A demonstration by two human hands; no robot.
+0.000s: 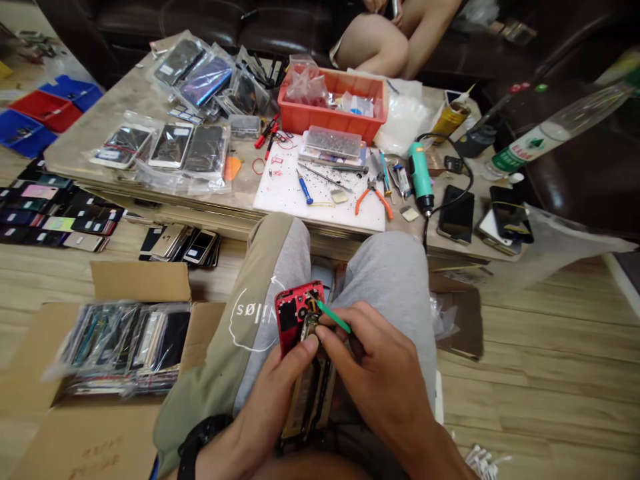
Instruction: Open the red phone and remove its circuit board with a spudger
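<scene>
An opened phone with a red frame point(289, 315) is held over my lap. My left hand point(273, 395) is closed around its lower left side, the thumb pressing on the inner parts. A second long part point(303, 400), dark with gold-coloured edges, lies under the left thumb and runs down toward me; what it is I cannot make out. My right hand point(383, 363) grips a green plastic pry tool point(334, 317) whose tip touches the upper inside of the phone. The right thumb and index finger meet at the phone's middle and hide part of it.
On the low table point(245, 190) ahead are a white work mat point(367, 217), orange-handled cutters point(373, 200), a green electric tool point(420, 177), a red bin point(335, 121) and bagged phones point(170, 143). A cardboard box of bagged phones point(130, 347) stands left. Another person point(373, 43) sits opposite.
</scene>
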